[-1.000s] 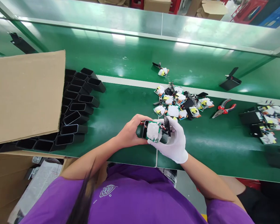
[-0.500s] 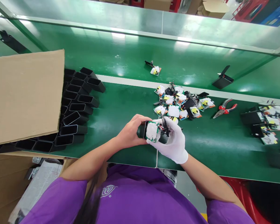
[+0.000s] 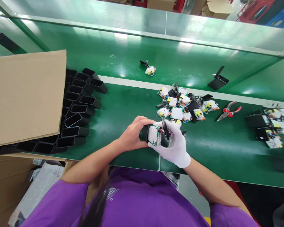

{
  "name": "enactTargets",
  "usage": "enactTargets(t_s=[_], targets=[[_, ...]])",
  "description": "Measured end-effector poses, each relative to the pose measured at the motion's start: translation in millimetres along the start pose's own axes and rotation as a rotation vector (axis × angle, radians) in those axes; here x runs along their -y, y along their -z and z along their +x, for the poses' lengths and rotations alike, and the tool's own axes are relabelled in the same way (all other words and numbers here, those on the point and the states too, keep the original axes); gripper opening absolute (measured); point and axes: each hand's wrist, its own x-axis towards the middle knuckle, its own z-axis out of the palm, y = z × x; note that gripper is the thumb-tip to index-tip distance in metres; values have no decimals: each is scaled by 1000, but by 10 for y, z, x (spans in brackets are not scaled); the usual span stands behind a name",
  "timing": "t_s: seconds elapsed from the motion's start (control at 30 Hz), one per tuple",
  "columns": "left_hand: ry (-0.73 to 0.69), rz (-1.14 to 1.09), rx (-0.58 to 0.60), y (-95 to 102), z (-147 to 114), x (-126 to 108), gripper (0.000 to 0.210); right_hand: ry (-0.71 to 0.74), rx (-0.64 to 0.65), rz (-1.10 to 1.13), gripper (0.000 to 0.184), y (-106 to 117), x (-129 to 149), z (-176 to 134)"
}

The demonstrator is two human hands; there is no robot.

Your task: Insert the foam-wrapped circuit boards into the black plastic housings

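Observation:
My bare left hand [image 3: 132,135] is wrapped round a black plastic case [image 3: 144,133], its open end facing right. In my white-gloved right hand [image 3: 178,147] is a circuit board [image 3: 153,135] covered in white filler, gripped by its edges at the mouth of the case. The board's left end meets the opening; how deep it sits inside I cannot tell. From its right side, wires run to a small black part [image 3: 166,130] by my right palm. Just beyond my hands lies a heap of similar circuit boards [image 3: 177,113] with black parts attached.
Rows of black cases [image 3: 82,109] stand at left beside a cardboard flap [image 3: 26,97]. Red-handled pliers [image 3: 228,111] lie right of the heap. More boards with cases [image 3: 274,124] are at far right. Across the back strip sit a lone board [image 3: 150,70] and a black case with a flap [image 3: 218,82].
The lone board and the flapped black case on the back strip have shifted left. My hands stay in nearly the same place, with the board still against the case opening.

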Motion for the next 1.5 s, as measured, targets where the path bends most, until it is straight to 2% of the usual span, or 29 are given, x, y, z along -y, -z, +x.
enactTargets(t_s=[0.13, 0.4, 0.5, 0.63, 0.93, 1.07, 1.2, 1.37, 1.43, 1.5], targets=[[-29, 6, -7, 0, 3, -1, 62, 10, 21, 9, 67, 4, -3, 16], [-51, 36, -40, 2, 3, -10, 66, 38, 43, 46, 74, 12, -36, 19], [-65, 42, -31, 8, 0, -7, 68, 41, 39, 70, 69, 24, -1, 36], [-98, 10, -44, 19, 12, -12, 66, 1, 59, 69, 59, 46, 71, 72], [-51, 51, -37, 6, -25, 7, 68, -49, 79, 0, 60, 37, 59, 29], [-45, 65, -43, -8, -34, 14, 68, -24, 83, 22, 66, 10, 23, 13], [-57, 35, -68, -7, -10, 6, 66, -46, 99, 64, 80, 1, -10, -14], [-56, 22, -84, 2, 9, 11, 72, -118, 218, 197, 105, 69, -4, 29], [-55, 15, -82, 3, 9, 14, 73, -146, 252, 286, 105, 101, 6, 74], [-57, 16, -79, 4, 8, 17, 72, -159, 263, 366, 97, 124, 14, 114]])
